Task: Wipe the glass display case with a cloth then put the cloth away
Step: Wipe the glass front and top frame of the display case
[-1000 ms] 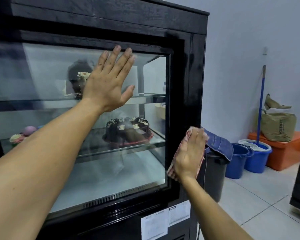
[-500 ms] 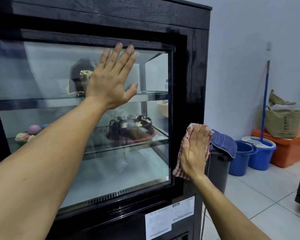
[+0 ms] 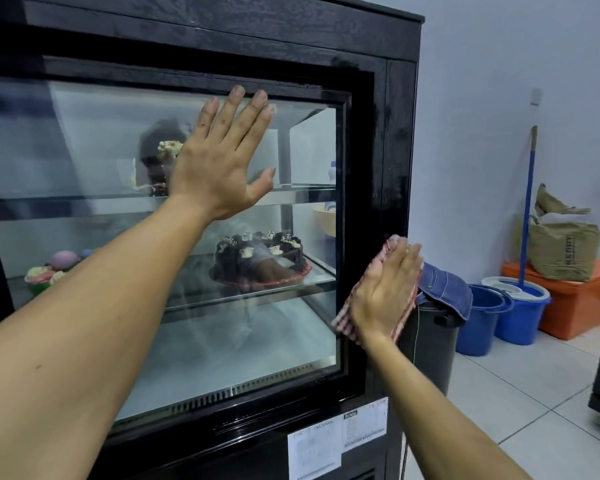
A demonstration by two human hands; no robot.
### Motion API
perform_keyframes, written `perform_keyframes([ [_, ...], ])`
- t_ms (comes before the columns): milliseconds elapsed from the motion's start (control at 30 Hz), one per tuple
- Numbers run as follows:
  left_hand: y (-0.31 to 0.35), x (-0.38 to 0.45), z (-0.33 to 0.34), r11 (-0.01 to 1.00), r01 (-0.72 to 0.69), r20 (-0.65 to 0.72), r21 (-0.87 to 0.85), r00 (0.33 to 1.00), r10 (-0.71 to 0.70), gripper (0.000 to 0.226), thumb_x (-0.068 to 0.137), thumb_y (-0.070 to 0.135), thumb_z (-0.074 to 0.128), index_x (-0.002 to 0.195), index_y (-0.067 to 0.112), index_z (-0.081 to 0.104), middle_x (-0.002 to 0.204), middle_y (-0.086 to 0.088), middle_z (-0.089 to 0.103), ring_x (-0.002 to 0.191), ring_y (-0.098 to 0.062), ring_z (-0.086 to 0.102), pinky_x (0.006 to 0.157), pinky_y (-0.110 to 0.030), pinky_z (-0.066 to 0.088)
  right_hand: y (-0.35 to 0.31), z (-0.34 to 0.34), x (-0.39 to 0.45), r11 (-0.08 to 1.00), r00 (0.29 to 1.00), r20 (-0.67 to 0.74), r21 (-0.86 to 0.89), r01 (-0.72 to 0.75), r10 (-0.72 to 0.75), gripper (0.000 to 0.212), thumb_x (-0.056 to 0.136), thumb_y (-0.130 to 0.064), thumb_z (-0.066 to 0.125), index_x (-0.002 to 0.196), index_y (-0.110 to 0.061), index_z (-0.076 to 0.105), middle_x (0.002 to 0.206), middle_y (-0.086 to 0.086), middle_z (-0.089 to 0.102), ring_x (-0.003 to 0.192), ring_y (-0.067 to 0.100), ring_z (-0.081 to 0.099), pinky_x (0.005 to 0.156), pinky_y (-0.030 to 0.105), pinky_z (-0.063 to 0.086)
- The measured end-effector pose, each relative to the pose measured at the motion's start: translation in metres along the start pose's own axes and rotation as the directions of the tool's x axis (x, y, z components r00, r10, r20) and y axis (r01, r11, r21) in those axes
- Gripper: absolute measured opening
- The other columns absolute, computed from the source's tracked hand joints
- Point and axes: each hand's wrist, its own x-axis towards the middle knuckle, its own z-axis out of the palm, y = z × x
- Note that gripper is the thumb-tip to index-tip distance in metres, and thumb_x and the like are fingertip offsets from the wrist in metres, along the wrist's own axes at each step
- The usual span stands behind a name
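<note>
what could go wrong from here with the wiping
1. The left hand lies flat on the glass and will likely leave fresh prints on it.
2. The right hand presses the red-striped cloth on the black frame's right edge; it could slip off toward the dark bin.

Left hand (image 3: 219, 168): flat against display case (image 3: 371, 140) glass.
Right hand (image 3: 383, 292): presses red-striped cloth (image 3: 345, 322) on black frame.

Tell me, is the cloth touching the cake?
Apart. The head view shows the cloth outside on the black frame, the cake behind glass on a shelf.
</note>
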Motion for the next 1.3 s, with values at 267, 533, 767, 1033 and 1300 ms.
perform_keyframes([
  [267,0.000,-0.001,0.002,1.000,0.003,-0.006,0.011,1.000,-0.003,0.083,0.101,0.057,0.034,0.167,0.014,0.010,0.175,-0.006,0.008,0.161,-0.030,0.005,0.131,-0.049,0.004,0.079,-0.005,-0.104,0.996,0.989,0.133,-0.053,0.076,-0.068,0.064,0.111,-0.037,0.020,0.167,-0.017,-0.002,0.175,0.010,-0.004,0.162,0.033,-0.003,0.128,0.056,0.003],
  [533,0.000,0.001,0.002,1.000,0.004,-0.017,-0.002,1.000,-0.004,0.079,0.104,0.056,0.031,0.167,0.014,0.012,0.175,-0.006,0.010,0.161,-0.030,0.006,0.131,-0.048,0.004,0.121,-0.025,-0.087,0.874,0.854,0.356,-0.163,0.458,-0.381,0.068,0.111,-0.048,0.017,0.167,-0.014,-0.002,0.175,0.014,-0.007,0.161,0.034,-0.008,0.129,0.048,-0.004],
  [767,0.000,0.000,0.002,1.000,0.016,-0.006,-0.004,1.000,-0.016,0.077,0.105,0.057,0.028,0.168,0.015,0.011,0.175,-0.005,0.008,0.162,-0.029,0.004,0.130,-0.045,-0.001,0.101,-0.029,-0.047,0.780,0.774,0.350,-0.162,0.605,-0.528,0.075,0.104,-0.037,0.035,0.168,-0.017,-0.001,0.175,0.011,-0.008,0.161,0.030,-0.008,0.130,0.046,-0.006],
  [1033,0.000,0.001,0.000,1.000,0.012,0.011,-0.018,1.000,-0.012,0.077,0.106,0.059,0.024,0.167,0.015,0.012,0.175,-0.005,0.009,0.162,-0.030,0.004,0.130,-0.048,0.001,0.138,-0.028,-0.109,0.809,0.800,0.419,-0.214,0.547,-0.430,0.068,0.111,-0.051,0.017,0.167,-0.017,-0.001,0.175,0.013,-0.006,0.161,0.031,-0.008,0.130,0.046,-0.004],
  [1300,0.000,0.000,0.000,1.000,0.008,0.006,-0.028,1.000,-0.007,0.078,0.106,0.060,0.025,0.167,0.014,0.012,0.175,-0.006,0.009,0.162,-0.030,0.005,0.130,-0.049,0.002,0.098,-0.019,-0.058,0.844,0.839,0.325,-0.177,0.507,-0.436,0.066,0.111,-0.047,0.018,0.168,-0.018,0.000,0.175,0.012,-0.004,0.161,0.032,-0.005,0.130,0.044,-0.006],
])
